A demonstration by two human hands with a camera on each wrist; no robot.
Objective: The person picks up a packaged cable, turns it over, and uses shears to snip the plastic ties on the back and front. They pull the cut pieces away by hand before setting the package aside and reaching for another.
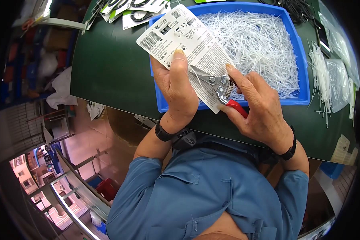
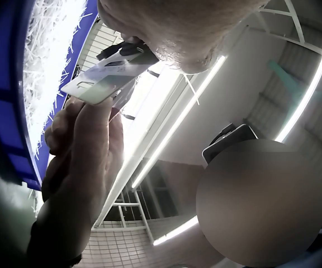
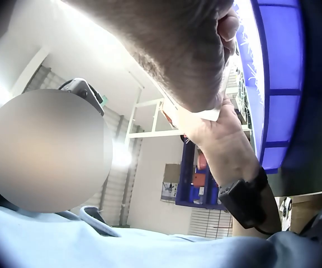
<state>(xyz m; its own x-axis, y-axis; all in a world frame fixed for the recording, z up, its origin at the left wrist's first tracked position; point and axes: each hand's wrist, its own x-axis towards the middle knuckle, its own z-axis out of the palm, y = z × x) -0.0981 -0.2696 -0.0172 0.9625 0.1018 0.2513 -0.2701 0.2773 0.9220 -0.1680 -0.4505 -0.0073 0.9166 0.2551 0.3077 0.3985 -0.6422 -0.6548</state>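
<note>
My left hand (image 1: 179, 90) holds a printed white packaging card (image 1: 196, 44), its thumb lying over the printed face with the barcode. The card is tilted over the near left part of a blue tray (image 1: 164, 100). In my right hand (image 1: 260, 102) are small red-handled pruning snips (image 1: 214, 81), with a coil spring showing between the handles. Their pointed blades lie across the card beside the left thumb, close to a thin white strand. The right index fingertip is right at the card's edge. In the left wrist view the card (image 2: 102, 81) shows edge-on above the right hand (image 2: 85, 151).
Cut white plastic strips (image 1: 256, 48) fill the tray. More carded cables (image 1: 142, 10) lie at the back left of the green table (image 1: 108, 68). Right of the tray are a bundle of white cable ties (image 1: 320, 76) and clear bags (image 1: 338, 84); black cables (image 1: 296, 12) lie behind.
</note>
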